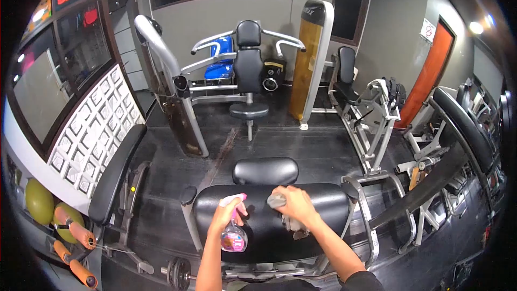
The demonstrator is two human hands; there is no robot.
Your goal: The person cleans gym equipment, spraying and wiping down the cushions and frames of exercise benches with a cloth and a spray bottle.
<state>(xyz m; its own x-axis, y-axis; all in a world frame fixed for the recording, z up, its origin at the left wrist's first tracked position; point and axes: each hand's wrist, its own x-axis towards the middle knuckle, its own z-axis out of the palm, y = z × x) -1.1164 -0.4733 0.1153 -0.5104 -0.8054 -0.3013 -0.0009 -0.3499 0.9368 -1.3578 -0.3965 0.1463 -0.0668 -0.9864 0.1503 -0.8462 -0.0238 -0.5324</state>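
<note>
My left hand (pixel 226 216) is wrapped around the neck of a spray bottle (pixel 233 238), which has a pink and white trigger head and a printed label on its clear body. The bottle is upright over the black padded bench (pixel 323 200). My right hand (pixel 294 205) is closed on a crumpled greyish-brown cloth (pixel 298 228), part of which hangs below the fingers over the pad. Beyond the bench's far edge lies a smaller black pad (pixel 265 171).
Ahead stands a seated press machine (pixel 249 70) with a black seat. A long black bench (pixel 118 172) is at the left, near green balls (pixel 40 200) and orange foam rollers (pixel 82 235). Weight plates (pixel 177 274) lie low in front. Metal-framed machines (pixel 377 129) fill the right side.
</note>
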